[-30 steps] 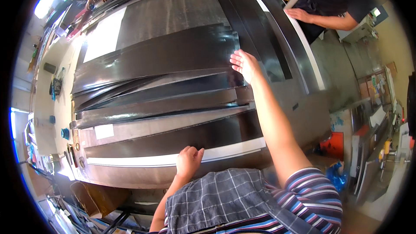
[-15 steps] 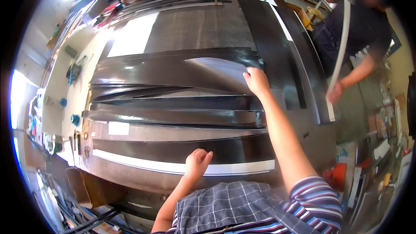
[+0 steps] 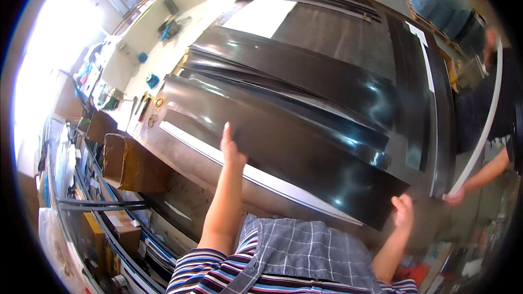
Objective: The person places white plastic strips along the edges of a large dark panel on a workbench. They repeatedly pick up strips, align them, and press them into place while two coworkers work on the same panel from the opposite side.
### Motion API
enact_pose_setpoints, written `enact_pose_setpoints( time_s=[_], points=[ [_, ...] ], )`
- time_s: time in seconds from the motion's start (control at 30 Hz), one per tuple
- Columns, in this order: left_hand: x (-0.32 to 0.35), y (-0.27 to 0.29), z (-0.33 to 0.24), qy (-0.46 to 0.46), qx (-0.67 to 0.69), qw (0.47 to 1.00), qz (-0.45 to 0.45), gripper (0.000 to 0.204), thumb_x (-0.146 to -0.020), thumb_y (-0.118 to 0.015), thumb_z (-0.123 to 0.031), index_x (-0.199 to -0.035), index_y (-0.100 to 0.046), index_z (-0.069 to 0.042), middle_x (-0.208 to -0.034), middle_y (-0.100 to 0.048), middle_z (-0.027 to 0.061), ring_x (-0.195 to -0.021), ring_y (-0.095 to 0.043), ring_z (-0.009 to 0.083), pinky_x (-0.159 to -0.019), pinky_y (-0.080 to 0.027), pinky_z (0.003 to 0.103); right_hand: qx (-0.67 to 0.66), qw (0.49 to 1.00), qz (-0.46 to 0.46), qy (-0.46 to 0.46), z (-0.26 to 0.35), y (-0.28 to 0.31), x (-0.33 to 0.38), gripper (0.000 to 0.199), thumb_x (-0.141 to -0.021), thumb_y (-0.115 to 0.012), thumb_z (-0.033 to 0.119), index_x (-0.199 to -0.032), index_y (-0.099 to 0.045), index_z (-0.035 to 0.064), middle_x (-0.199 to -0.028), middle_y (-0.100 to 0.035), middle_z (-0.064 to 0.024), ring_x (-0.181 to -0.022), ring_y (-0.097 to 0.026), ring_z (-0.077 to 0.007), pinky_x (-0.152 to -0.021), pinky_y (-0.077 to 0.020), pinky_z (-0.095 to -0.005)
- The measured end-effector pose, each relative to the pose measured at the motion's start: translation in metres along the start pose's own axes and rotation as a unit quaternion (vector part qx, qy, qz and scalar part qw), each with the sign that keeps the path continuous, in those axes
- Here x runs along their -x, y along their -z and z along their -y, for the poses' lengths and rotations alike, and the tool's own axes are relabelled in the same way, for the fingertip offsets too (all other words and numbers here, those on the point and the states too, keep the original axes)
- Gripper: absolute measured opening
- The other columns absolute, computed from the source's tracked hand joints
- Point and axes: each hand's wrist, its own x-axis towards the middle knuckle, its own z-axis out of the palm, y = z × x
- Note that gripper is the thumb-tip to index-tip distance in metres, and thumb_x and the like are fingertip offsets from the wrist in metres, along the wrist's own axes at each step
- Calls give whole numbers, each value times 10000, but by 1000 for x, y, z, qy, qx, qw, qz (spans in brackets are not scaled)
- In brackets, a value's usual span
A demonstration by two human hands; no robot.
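A wide, glossy dark sheet strip [image 3: 294, 149] lies slantwise across the near part of the table. My right hand [image 3: 402, 212] is closed at its right end, by the near corner. Along the strip's near edge, my left hand [image 3: 232, 149] is held with its fingers stretched out; whether it presses on the sheet I cannot tell. A long white strip [image 3: 283, 189] shows beneath and in front of the dark one. Beyond lie several more dark strips [image 3: 305, 71], overlapping one another.
A co-worker's hand [image 3: 455, 197] at the right holds a long pale strip [image 3: 493, 103]. Hand tools [image 3: 144, 104] and a blue tape roll [image 3: 152, 80] lie at the table's left end. A cardboard box [image 3: 117, 155] stands below that edge. A white sheet [image 3: 259, 16] lies far back.
My right hand has come back from the far strips to the near right, and a wide dark strip now covers the near ones. My left fingers have straightened. The view has turned.
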Motion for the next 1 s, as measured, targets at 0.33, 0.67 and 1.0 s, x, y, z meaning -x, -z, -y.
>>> enact_pose_setpoints(
  time_s=[0.33,0.67,1.0],
  points=[
    [1,111,-13,-166,-305,906,-242,525,-836,-579,-3,-1324,-392,-55,-1189,-466,130,-1036,-514,225,-802,-470,373,335,941,15,-52,-40,-43,-12,331,-852,-678,281,-707,-553,11,-638,-585,-77,-645,-627,-164,-598,-492,-324],
    [69,71,65,-356,-796,468,145,578,-775,-722,-245,-1271,-501,-47,-1358,-458,183,-1293,-386,368,-1082,-304,480,444,875,-163,104,-2,-110,-81,384,-792,-719,388,-912,-653,29,-868,-681,-147,-836,-659,-316,-739,-511,-415],
    [76,66,80,-347,-787,492,132,559,-770,-719,-281,-1253,-524,-78,-1368,-433,170,-1311,-361,375,-1078,-268,545,341,851,-197,347,-6,-137,-69,119,-805,-687,82,-898,-650,17,-890,-634,-126,-827,-617,-308,-745,-495,-374]
  ],
)
